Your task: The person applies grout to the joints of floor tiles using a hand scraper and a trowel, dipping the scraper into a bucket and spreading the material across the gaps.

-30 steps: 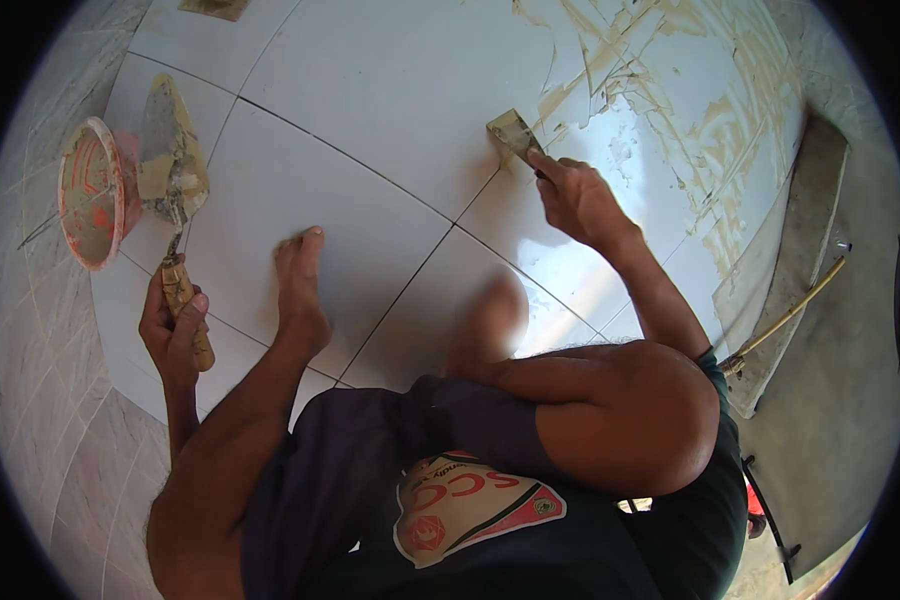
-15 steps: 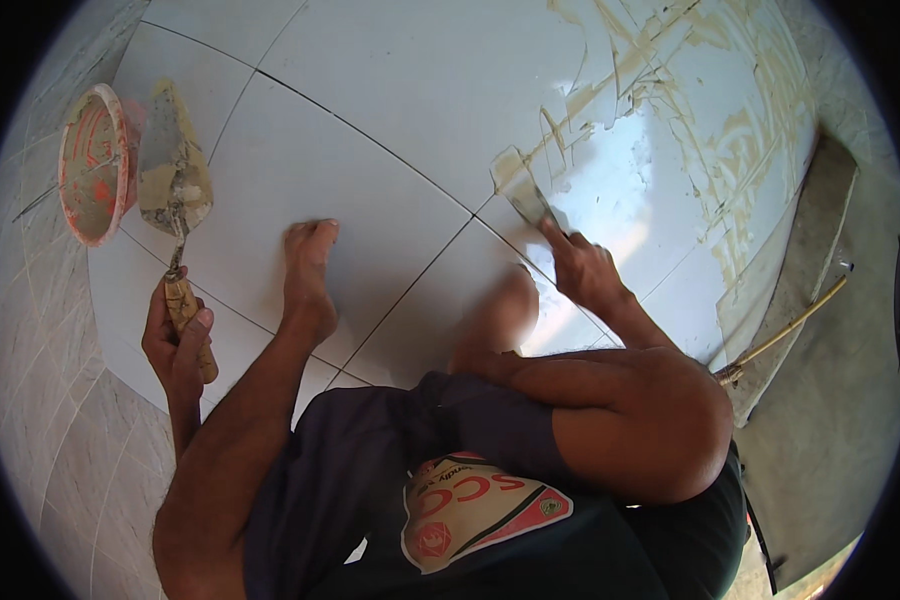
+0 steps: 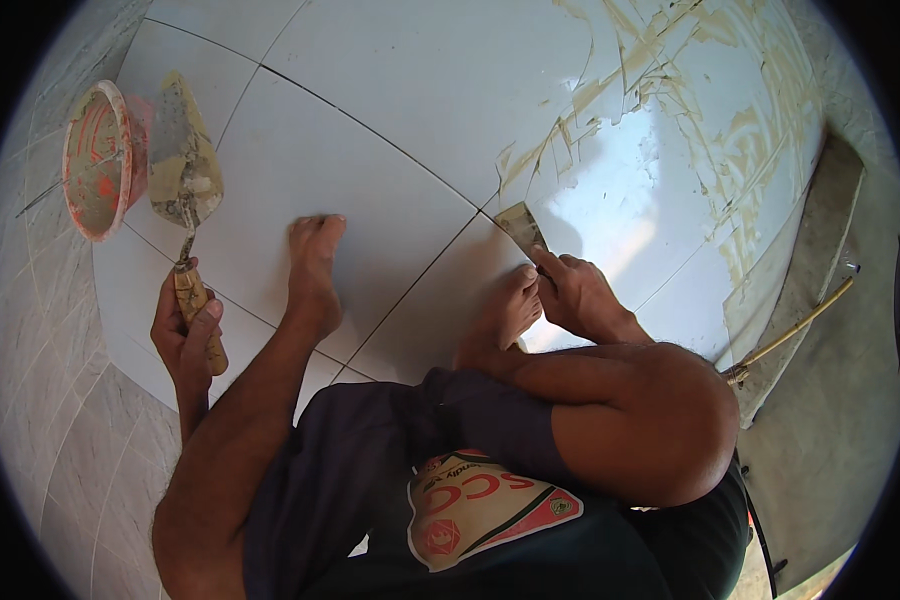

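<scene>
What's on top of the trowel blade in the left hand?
Patchy beige paste lies on the trowel blade, with grey areas between. The paste covers the surface under it; the blade hides some floor beneath.

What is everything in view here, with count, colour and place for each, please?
Trowel: one, grey and tan, in left hand
Putty knife: one, greyish, in right hand
Tub: one, reddish, upper left
Floor tiles: several, white, centre
Smears: many, beige, upper right
Marbled surface: one, grey, left edge
Slab: one, grey-brown, right
Stick: one, yellowish, right
Shorts: one pair, dark, lower centre
Shirt: one, dark, bottom
Feet: two, bare, centre
Hands: two, bare, one per tool
</scene>
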{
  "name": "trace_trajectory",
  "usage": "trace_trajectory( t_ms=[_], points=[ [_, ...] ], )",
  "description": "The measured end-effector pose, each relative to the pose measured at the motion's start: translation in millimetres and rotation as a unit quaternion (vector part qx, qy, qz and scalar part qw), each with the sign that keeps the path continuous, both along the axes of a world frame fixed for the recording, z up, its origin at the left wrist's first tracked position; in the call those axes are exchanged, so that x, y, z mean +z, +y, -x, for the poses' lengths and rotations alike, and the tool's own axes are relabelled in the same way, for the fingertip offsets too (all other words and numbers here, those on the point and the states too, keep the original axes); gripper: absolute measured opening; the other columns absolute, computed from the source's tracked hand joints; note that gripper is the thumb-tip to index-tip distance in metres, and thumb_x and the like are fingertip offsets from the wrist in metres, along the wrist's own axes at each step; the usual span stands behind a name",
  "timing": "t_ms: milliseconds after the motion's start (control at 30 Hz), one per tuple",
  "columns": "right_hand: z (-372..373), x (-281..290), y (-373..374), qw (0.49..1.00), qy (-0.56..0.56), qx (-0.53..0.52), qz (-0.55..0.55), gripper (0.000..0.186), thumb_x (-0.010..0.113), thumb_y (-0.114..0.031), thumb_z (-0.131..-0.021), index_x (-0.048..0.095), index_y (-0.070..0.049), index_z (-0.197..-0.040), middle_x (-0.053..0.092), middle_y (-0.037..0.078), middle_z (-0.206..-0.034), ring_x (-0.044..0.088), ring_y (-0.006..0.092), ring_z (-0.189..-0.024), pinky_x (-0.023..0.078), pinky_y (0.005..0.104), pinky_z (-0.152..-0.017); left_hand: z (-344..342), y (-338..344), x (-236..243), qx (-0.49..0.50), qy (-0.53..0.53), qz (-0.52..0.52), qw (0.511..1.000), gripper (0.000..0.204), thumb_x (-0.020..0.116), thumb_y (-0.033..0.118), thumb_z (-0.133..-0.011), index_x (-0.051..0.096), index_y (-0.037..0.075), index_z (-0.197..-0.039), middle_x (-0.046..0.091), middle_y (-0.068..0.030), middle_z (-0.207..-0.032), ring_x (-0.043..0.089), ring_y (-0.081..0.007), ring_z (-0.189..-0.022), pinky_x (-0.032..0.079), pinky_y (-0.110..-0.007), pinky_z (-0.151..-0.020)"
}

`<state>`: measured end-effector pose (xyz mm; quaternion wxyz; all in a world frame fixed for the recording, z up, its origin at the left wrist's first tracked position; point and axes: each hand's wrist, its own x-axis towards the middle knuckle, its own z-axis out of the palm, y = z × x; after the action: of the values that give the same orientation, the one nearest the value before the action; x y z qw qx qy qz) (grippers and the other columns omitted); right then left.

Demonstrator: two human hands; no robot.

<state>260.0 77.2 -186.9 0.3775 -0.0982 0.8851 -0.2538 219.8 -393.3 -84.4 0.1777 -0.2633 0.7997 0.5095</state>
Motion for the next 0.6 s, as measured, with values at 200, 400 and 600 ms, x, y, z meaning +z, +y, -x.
trace_trajectory(
  t_ms=[200, 400, 600],
  points=[
    [-18, -12, 19, 0.989, 0.133, 0.067, -0.018, 0.047, 0.059, -0.007, -0.089, 0.052, -0.006, -0.135, 0.064, 0.017, -0.080, 0.064, 0.0392, -0.060, 0.055, 0.0468, -0.054, -2, -2, -2, -0.008, 0.006, 0.001, 1.000, 0.056, 0.067, 0.012, -0.085, 0.053, -0.004, -0.137, 0.060, -0.0036, -0.084, 0.051, -0.0069, -0.065, 0.042, -0.022, -0.057],
    [20, 12, 6, 0.999, 0.041, -0.012, 0.001, 0.044, 0.062, -0.002, -0.087, 0.056, -0.002, -0.130, 0.066, 0.022, -0.080, 0.065, 0.0395, -0.069, 0.053, 0.0474, -0.063, -5, -2, 0, -0.012, 0.014, -0.003, 1.000, 0.055, 0.067, 0.011, -0.086, 0.053, -0.004, -0.136, 0.060, -0.0032, -0.083, 0.051, -0.0067, -0.064, 0.043, -0.021, -0.057],
    [6, 11, -19, 0.997, 0.032, 0.069, 0.014, 0.044, 0.058, -0.007, -0.088, 0.052, -0.003, -0.132, 0.062, 0.024, -0.074, 0.064, 0.0443, -0.066, 0.052, 0.0558, -0.062, -9, -7, -3, -0.017, 0.026, -0.008, 0.999, 0.054, 0.068, 0.011, -0.086, 0.053, -0.004, -0.136, 0.060, -0.0030, -0.083, 0.051, -0.0064, -0.064, 0.042, -0.021, -0.057]
  ],
)
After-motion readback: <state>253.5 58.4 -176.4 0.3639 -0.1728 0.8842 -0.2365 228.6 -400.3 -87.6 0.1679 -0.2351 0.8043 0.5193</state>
